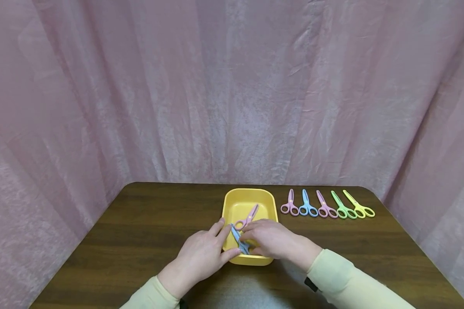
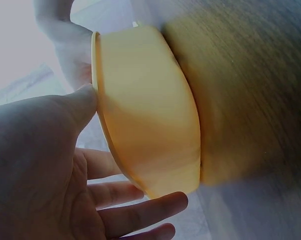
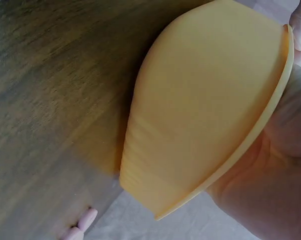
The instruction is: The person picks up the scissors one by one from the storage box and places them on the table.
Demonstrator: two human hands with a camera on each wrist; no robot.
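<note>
A yellow tray (image 1: 249, 260) stands mid-table in the head view. Inside it lie pink scissors (image 1: 251, 216) and, nearer to me, blue scissors (image 1: 237, 237). My left hand (image 1: 203, 253) steadies the tray's near left corner; in the left wrist view its thumb (image 2: 83, 102) touches the rim and the fingers extend loosely along the side. My right hand (image 1: 270, 237) reaches over the right wall into the tray, with bent fingers right at the blue scissors' handles. Its fingertips are partly hidden, and I cannot tell whether they pinch the scissors.
To the tray's right is a row of scissors on the dark wooden table (image 1: 158, 227): pink (image 1: 290, 204), blue (image 1: 307, 204), another pink (image 1: 326, 207), green (image 1: 343, 207) and yellow (image 1: 358, 205). A pink curtain (image 1: 216, 98) hangs behind the table's far edge.
</note>
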